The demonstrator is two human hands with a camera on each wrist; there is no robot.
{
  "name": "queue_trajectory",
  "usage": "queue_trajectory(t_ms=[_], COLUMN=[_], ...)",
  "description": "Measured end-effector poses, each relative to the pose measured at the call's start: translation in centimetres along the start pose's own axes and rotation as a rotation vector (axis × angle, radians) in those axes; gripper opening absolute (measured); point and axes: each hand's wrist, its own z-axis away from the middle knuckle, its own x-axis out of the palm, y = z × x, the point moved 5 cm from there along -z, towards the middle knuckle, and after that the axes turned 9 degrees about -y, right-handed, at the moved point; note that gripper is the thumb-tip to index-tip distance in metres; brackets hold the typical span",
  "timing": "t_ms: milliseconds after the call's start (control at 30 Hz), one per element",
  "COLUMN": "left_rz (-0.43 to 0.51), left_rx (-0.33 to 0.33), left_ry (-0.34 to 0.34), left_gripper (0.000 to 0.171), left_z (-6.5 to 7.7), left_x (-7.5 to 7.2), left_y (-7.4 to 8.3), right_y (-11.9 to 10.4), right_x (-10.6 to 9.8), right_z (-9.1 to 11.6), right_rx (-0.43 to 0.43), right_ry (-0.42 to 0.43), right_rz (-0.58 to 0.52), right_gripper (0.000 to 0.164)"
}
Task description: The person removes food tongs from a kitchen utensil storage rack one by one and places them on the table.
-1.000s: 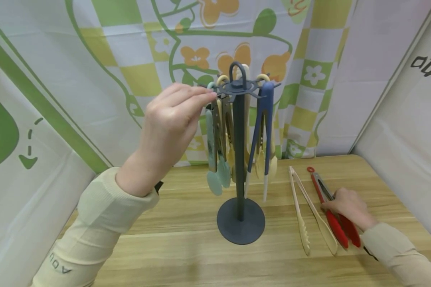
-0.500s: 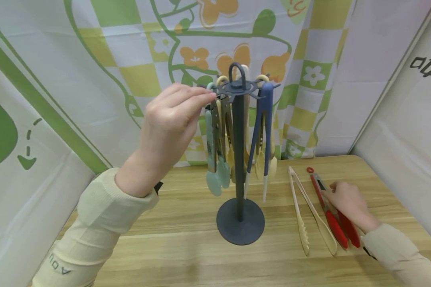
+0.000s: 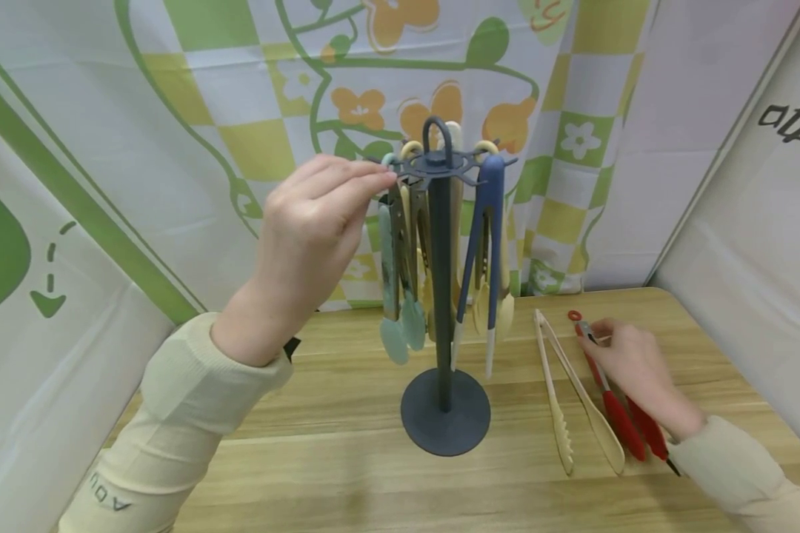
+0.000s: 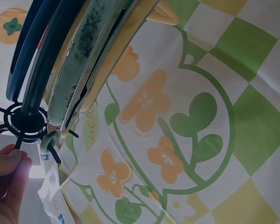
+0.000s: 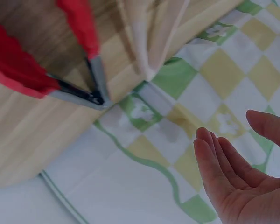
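Note:
A dark grey hanging rack (image 3: 445,412) stands upright on the table, with several tongs hung round its top. My left hand (image 3: 313,222) pinches one of its hook arms (image 4: 19,143) between thumb and fingertips. Close to that hand hang light green tongs (image 3: 393,340); blue tongs (image 3: 496,178) with white tips hang on the right side. Red-and-metal tongs (image 3: 621,426) lie on the table, jaws spread. Over their handle end is my right hand (image 3: 630,363), partly covering them. In the right wrist view, that hand's fingers (image 5: 210,163) are extended with nothing between them.
Cream tongs (image 3: 561,426) lie spread between the rack and the red tongs. Yellow tongs (image 3: 504,314) hang toward the rack's back. Behind the wooden table (image 3: 293,481) is a patterned curtain (image 3: 253,148), and a white wall (image 3: 773,252) stands at the right.
My right hand has moved away from me along the red tongs, from their middle toward the ring end. The left hand keeps its pinch on the rack.

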Motion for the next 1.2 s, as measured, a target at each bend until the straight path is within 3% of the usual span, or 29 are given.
queue_trajectory(t_ms=[533, 1000, 1200], left_rz=[-0.01, 0.011, -0.016], left_rx=[-0.002, -0.021, -0.001], left_ry=[-0.008, 0.003, -0.006], left_gripper=[0.019, 0.021, 0.02], left_z=[-0.1, -0.2, -0.1], left_x=[0.0, 0.1, 0.1], left_y=[-0.1, -0.3, -0.4], right_y=[-4.8, -8.8, -9.9], right_x=[-2.1, -3.7, -4.2], right_z=[1.6, 2.7, 3.1], right_rx=[-0.141, -0.274, -0.319], right_ry=[0.16, 0.267, 0.291], right_rz=[-0.084, -0.12, -0.148], right_gripper=[0.023, 0.019, 0.02])
